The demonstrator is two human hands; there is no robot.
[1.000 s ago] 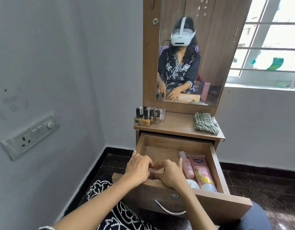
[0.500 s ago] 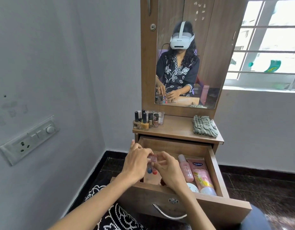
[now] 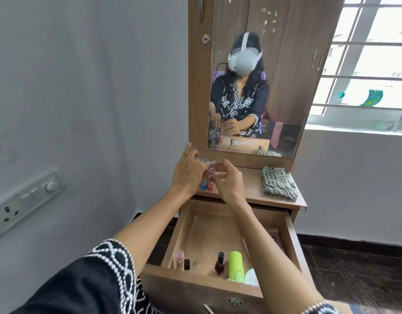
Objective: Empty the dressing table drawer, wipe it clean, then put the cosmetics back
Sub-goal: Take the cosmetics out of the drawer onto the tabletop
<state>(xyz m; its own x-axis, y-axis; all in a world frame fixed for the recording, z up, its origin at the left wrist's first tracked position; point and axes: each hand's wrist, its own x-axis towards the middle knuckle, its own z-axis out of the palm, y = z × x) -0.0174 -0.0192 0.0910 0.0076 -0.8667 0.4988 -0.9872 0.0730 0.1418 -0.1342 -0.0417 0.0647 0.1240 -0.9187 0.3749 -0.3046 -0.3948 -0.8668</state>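
Above the open drawer (image 3: 288,236), a person's left hand (image 3: 188,175) and right hand (image 3: 227,182) together pinch small nail polish bottles (image 3: 207,185) over the dressing table shelf (image 3: 252,189); a lime tube (image 3: 235,266) lies in the drawer.

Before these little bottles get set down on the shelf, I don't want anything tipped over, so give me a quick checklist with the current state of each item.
1. Small bottles with blue and red bases gripped: ok, the left hand and right hand both hold them.
2. Bottles over the wooden shelf top, not over the open wooden drawer: ok.
3. Bare shelf beside the folded green checked cloth: ok.
4. Spot directly under the hands free: cannot tell, the hands hide it.
5. Drawer emptied: not ok; a dark nail polish bottle and a lime green tube remain.
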